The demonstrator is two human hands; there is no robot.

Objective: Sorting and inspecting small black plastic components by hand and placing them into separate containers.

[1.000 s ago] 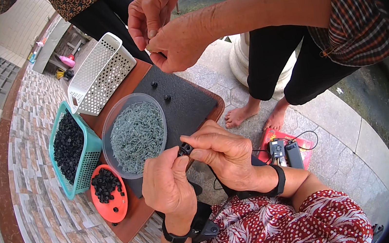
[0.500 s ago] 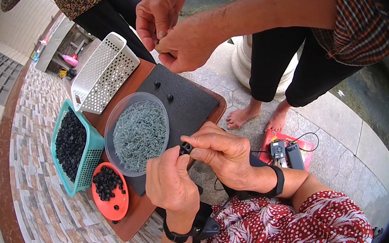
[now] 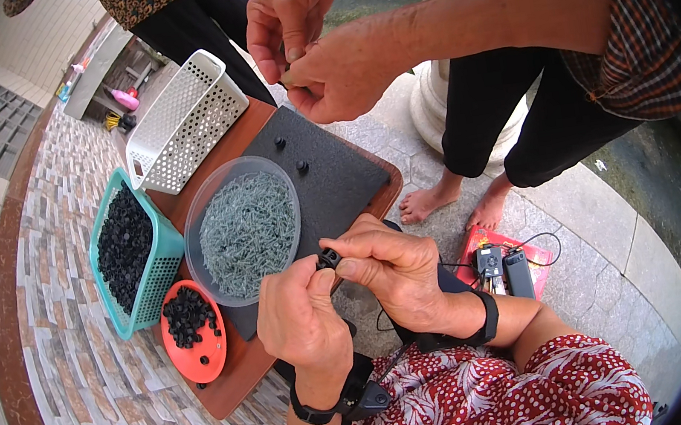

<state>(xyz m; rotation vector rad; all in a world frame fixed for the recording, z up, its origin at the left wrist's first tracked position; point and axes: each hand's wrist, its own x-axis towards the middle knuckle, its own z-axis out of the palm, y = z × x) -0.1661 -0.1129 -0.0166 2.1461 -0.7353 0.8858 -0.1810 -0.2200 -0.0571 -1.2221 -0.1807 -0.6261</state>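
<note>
A small black round plastic part (image 3: 329, 259) is pinched between my two hands, above the table's near edge. My left hand (image 3: 301, 321) is closed, its thumb and curled index finger against the part's left side. From the right, my right hand (image 3: 391, 270) grips the same part between thumb and index fingertip. Just beyond my hands stands a clear plastic bowl (image 3: 293, 197) full of thin silvery screws (image 3: 244, 229). An orange-red plate (image 3: 212, 360) to the left carries loose black parts (image 3: 189, 314). Whether a screw sits in the held part is hidden by my fingers.
A teal basket (image 3: 164, 257) of black parts and a white perforated basket (image 3: 196, 128) stand on the brown table (image 3: 246, 378). Two black parts (image 3: 291, 155) lie on the dark mat (image 3: 335, 170). Opposite, another person's hands (image 3: 329, 59) work together over the mat's far edge.
The black part has turned slightly between my fingers, while both my hands stay almost in place. The other person's hands have shifted a little to the right.
</note>
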